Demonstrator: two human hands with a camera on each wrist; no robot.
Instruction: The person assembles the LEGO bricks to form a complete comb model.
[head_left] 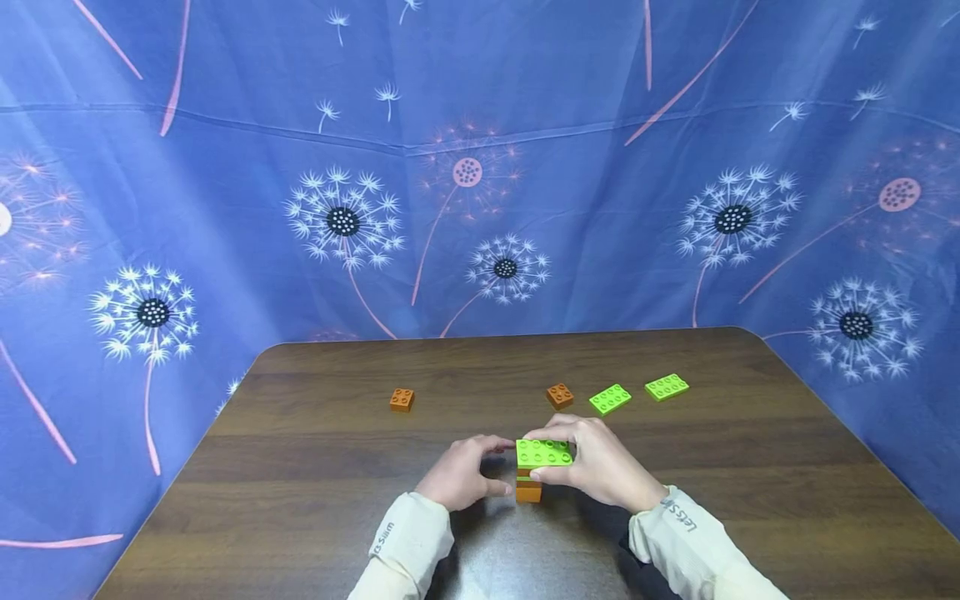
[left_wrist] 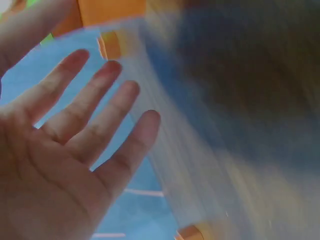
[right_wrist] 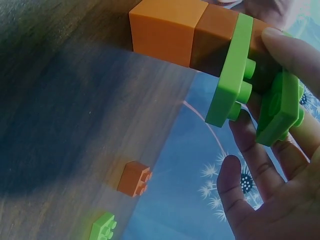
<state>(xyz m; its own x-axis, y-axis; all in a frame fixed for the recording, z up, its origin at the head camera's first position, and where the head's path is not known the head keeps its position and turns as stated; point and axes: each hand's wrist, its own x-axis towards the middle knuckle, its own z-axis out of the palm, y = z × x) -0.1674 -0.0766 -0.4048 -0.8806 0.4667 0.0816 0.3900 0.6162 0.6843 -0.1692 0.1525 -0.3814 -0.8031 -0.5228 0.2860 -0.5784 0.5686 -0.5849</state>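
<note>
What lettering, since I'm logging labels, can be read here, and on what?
"LetsS", on the right sleeve; the word's end is unclear.
"Swim", probably, on the left sleeve; the letters before it are too small and blurred.
Nothing readable on the stacked bricks.

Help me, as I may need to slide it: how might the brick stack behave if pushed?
The brick stack would probably tip if pushed near the top, as it stands taller than its orange base is wide. It may topple most readily toward the right hand, where both green plates overhang. It looks like hard plastic, so it should feel stiff.
</note>
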